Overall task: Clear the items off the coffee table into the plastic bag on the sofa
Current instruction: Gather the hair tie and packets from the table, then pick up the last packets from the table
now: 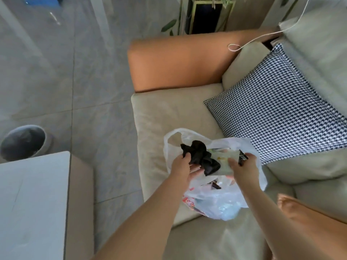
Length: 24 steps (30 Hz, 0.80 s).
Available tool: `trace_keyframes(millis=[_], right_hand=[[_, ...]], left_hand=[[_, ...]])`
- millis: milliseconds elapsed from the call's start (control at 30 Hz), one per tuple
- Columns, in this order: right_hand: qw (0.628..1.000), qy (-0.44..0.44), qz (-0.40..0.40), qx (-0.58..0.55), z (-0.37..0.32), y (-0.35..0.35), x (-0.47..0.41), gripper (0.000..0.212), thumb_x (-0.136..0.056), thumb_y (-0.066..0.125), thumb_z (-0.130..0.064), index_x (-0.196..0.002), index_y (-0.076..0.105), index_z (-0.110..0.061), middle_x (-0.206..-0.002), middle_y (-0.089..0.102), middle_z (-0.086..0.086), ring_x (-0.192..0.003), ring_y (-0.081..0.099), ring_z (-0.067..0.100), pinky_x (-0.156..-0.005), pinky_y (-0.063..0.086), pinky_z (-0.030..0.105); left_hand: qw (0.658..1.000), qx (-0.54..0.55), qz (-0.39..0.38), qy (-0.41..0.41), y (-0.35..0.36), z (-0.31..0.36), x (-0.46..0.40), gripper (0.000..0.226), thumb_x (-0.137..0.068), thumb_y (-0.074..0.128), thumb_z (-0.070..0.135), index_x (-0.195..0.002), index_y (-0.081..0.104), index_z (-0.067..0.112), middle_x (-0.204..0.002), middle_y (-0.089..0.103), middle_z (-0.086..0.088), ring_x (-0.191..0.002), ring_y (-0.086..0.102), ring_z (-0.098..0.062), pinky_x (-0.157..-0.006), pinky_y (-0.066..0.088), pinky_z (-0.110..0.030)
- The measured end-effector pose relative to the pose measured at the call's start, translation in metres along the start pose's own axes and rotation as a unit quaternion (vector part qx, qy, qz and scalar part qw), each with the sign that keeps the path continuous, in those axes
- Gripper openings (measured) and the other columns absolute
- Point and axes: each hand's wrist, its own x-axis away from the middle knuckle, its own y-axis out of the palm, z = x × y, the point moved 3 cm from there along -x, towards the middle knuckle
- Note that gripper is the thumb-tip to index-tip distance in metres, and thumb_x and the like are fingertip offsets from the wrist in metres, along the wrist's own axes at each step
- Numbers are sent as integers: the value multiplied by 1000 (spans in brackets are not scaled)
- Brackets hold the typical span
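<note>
A translucent white plastic bag [221, 203] lies on the beige sofa seat [169, 113], with several items showing through it. Over the bag's mouth my left hand [183, 168] grips a crumpled black cloth [201, 156]. My right hand [242, 166] holds a pale flat packet [223, 160] together with a small dark object [242, 157] at its far end. Both hands hover just above the bag's opening. The white coffee table [32, 199] shows only a bare corner at the lower left.
A houndstooth cushion [277, 104] leans on the sofa back to the right of the bag. The orange armrest [180, 59] bounds the seat's far end. A grey round bin [24, 142] stands on the tiled floor beside the table. An orange cushion [304, 212] lies at lower right.
</note>
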Motion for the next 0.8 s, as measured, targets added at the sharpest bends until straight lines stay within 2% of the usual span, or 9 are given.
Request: trace_keyframes(millis=[100,167,200,267,300,367,500,600,800], right_hand=[[993,7,-55,100,10,10,-19,54,-93,49,-16,-142,25,-10,-104,60,14,-87,60,33,-77,50,43],[983,16,-83,160,15,16,-26,62,-94,46,-14,-146,15,-9,-95,59,16,-74,55,27,-63,47,36],[978,19,-94,187,17,19,-28,64,-92,48,-16,-146,13,-8,-95,58,15,-76,55,27,-63,48,36],[963,6,-101,249,17,23,-28,65,-89,55,-24,-141,21,-4,-115,54,18,-101,55,35,-84,50,43],[954,-8,-95,285,17,25,-29,65,-88,58,-28,-138,25,-3,-127,47,19,-115,48,36,-94,45,43],[938,-30,-91,333,13,29,-30,65,-88,59,-36,-136,30,-3,-136,41,18,-125,38,35,-100,39,43],[938,-48,-113,324,7,37,-30,55,-90,51,-34,-137,33,-14,-121,56,14,-117,46,33,-95,43,46],[943,-94,-97,304,0,41,-21,48,-93,44,-30,-138,39,-16,-125,58,11,-116,51,31,-96,44,43],[957,-98,-167,218,-20,67,22,30,-91,51,-20,-120,57,-15,-113,66,5,-101,62,24,-88,49,35]], left_hand=[[991,-116,64,-37,-1,-20,-28,37,-101,35,14,-136,42,6,-123,57,-18,-89,58,-27,-72,52,-36],[972,-211,91,-48,-9,-29,-39,38,-99,35,11,-136,44,3,-106,57,-13,-80,57,-23,-75,51,-37],[966,-237,95,-49,-12,-32,-43,38,-98,36,9,-135,43,2,-96,56,-11,-71,56,-21,-74,51,-37],[960,-252,112,-54,-16,-30,-39,38,-97,39,8,-135,38,8,-88,56,-12,-63,57,-23,-65,53,-36],[957,-262,117,-36,-17,-26,-39,42,-96,41,7,-137,36,12,-95,57,-15,-66,58,-26,-63,53,-36],[942,-315,116,13,-14,-16,-39,50,-95,43,5,-143,30,16,-112,57,-17,-80,55,-26,-67,50,-32],[974,-219,35,-55,-2,-18,-36,59,-97,43,4,-149,20,22,-88,58,-9,-69,60,-20,-68,54,-32],[970,-238,16,-55,-6,-21,-30,50,-95,48,7,-142,33,17,-84,59,-6,-67,60,-15,-69,54,-29],[947,-320,36,-24,-60,-16,-4,31,-91,52,11,-121,56,9,-90,63,-11,-59,53,-11,-58,46,-22]])
